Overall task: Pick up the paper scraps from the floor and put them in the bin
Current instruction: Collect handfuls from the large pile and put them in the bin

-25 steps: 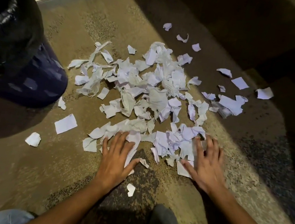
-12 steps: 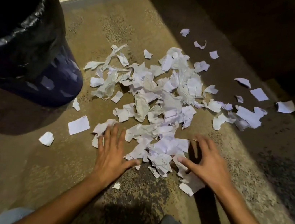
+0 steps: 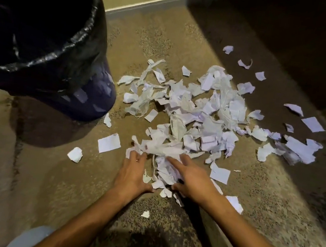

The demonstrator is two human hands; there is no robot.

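Pressing in on the near edge of the paper scraps (image 3: 196, 115), I have both hands down on the floor (image 3: 36, 168). My left hand (image 3: 133, 174) lies palm down with its fingers straight and close together, tips on a crumpled white piece. My right hand (image 3: 193, 179) lies just beside it, fingers stretched out flat over a small bunch of scraps, thumb low against the floor; that grip is spread, not pinching anything. The bunch sits between my two hands, touching both. Beyond them the main heap sprawls across the middle of the floor, with loose pieces trailing off to the right into shadow. A flat white slip (image 3: 109, 143) and a small crumpled bit (image 3: 75, 154) lie apart to the left of my left hand. The bin (image 3: 90, 100), lined with a black bag (image 3: 41, 60), stands at the far left near the wall, well apart from my hands, a few scraps lying close to its base.
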